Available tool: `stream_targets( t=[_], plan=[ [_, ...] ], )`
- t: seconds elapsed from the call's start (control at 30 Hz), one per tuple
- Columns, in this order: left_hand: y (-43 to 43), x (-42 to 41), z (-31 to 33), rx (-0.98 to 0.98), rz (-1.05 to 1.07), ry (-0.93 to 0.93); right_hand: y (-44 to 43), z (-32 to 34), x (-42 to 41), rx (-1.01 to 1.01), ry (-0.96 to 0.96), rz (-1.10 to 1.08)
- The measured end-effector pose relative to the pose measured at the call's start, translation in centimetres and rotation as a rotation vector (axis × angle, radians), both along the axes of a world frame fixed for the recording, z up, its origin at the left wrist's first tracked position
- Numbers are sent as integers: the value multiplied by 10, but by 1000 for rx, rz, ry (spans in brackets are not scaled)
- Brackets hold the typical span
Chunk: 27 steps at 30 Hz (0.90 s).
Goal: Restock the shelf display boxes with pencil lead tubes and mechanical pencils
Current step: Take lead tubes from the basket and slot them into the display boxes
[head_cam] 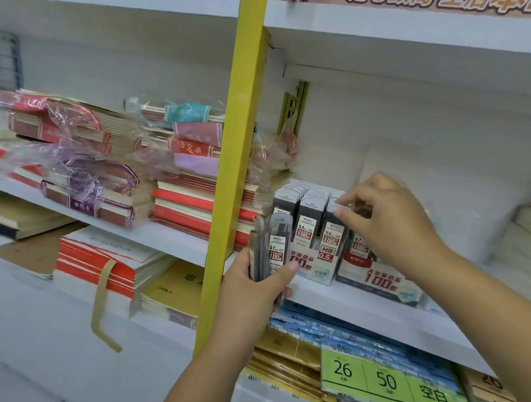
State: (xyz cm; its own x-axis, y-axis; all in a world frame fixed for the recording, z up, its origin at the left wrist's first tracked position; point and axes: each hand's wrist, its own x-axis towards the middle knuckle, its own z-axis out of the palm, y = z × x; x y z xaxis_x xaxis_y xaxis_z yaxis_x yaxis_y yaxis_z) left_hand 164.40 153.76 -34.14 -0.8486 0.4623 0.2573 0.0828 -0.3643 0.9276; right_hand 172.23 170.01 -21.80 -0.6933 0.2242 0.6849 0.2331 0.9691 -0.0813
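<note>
The white shelf (345, 305) ran off to the right of the yellow post (235, 165), and that was where all the risk sat. Left of the post, the wrapped notebook stacks (186, 206) were out of play.

Just right of the post, near the shelf's front lip, stood the 0.5 display box (314, 267), its rows packed with tubes. Touching it on the side away from the post was the 0.7 display box (376, 278).

The right hand (395, 219), the one farther from the post, hovered with its wrist across the 0.7 display box. One careless dip of that forearm could have toppled the front tubes or shoved the light carton askew.

The left hand (249, 290), right beside the post, was wrapped round a fanned bundle of lead tubes (271, 246) labelled 0.7. Splayed like that, one tube could have slid free and dropped to the blue packs (342, 334) below. There was a mix-up danger too, with 0.7 stock held right against the 0.5 display box.

Smallest of all was the single tube (362, 210), pinched by thumb and fingertips of the right hand above the back rows. It was too blurred to tell which row it was meant for. With so slight a hold, it could have tilted and jammed against its neighbours.
</note>
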Motion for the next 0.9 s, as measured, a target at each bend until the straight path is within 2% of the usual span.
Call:
stream_targets(
  t=[0.1, 0.2, 0.23, 0.3, 0.4, 0.47, 0.63, 0.73, 0.83, 0.9],
  plan=[
    [3, 4, 2, -1, -22, 13, 1, -11, 1, 218, 43, -125],
    [4, 10, 3, -18, -45, 15, -3, -25, 6, 229, 119, -148],
    [4, 12, 4, -26, -55, 17, -6, -31, 8, 174, 181, -86],
    [3, 17, 5, -49, -79, 41, -15, -41, 16, -88, 266, 124],
    [2, 22, 6, -103, -99, 105, -29, -54, 23, -565, 171, 391],
    [0, 26, 6, -144, -108, 129, -31, -61, 26, -699, 129, 449],
    [-3, 30, 5, -169, -199, 25, -26, -66, 33, -913, 242, 444],
    [-4, 28, 2, -170, -218, -19, -24, -63, 40, -918, 242, 441],
    [-3, 27, -1, -179, -220, -12, -25, -63, 48, -847, 148, 438],
    [1, 28, -1, -192, -228, 8, -22, -58, 58, -808, 190, 435]
  ],
)
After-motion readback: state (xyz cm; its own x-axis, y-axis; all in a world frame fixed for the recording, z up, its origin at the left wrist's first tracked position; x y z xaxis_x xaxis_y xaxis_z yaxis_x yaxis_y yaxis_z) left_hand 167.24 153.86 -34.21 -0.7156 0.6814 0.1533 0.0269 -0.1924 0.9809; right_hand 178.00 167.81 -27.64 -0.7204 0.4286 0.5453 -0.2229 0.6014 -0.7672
